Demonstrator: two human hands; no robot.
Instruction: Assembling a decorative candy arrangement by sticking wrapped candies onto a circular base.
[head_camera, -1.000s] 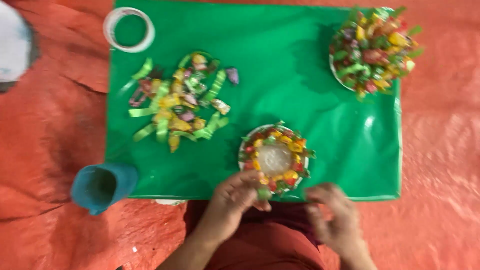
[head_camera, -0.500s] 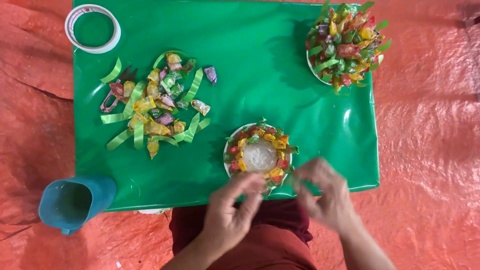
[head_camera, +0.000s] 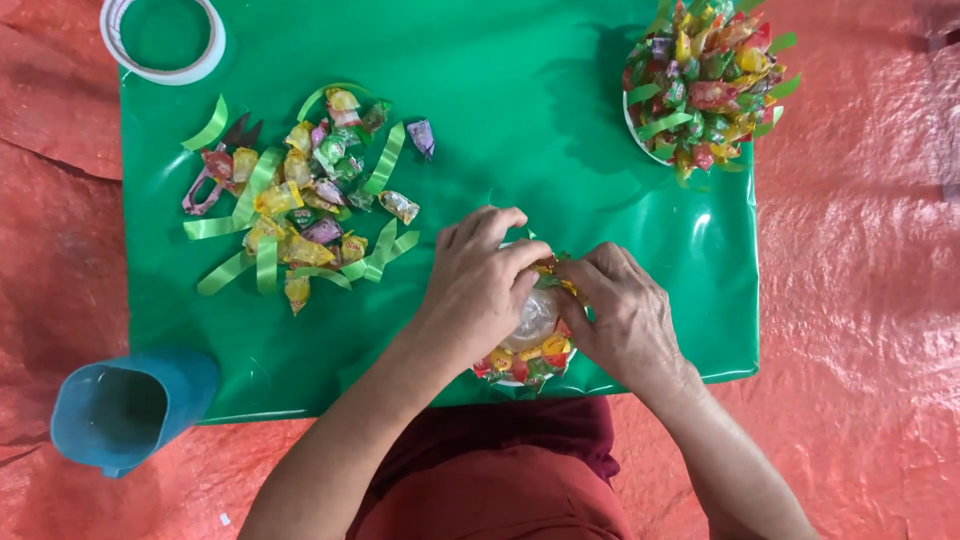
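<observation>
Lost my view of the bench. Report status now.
Left hand and right hand both on the candy ring. Loose candies and green strips lie apart, left. Nothing blocking.

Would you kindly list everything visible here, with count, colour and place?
green sheet: one, green, spread over the red ground cover
red ground cover: one, orange-red, under everything
tape roll: one, white, sheet's far left corner
loose sweets: a pile, mixed colours, left on sheet, among green ribbon strips
scissors: one, pink handles, left of pile
finished sweet ring: one, multicoloured, far right
unfinished sweet ring: one, multicoloured, near edge
jug: one, blue, near left
left hand, right hand: both on the unfinished sweet ring
</observation>
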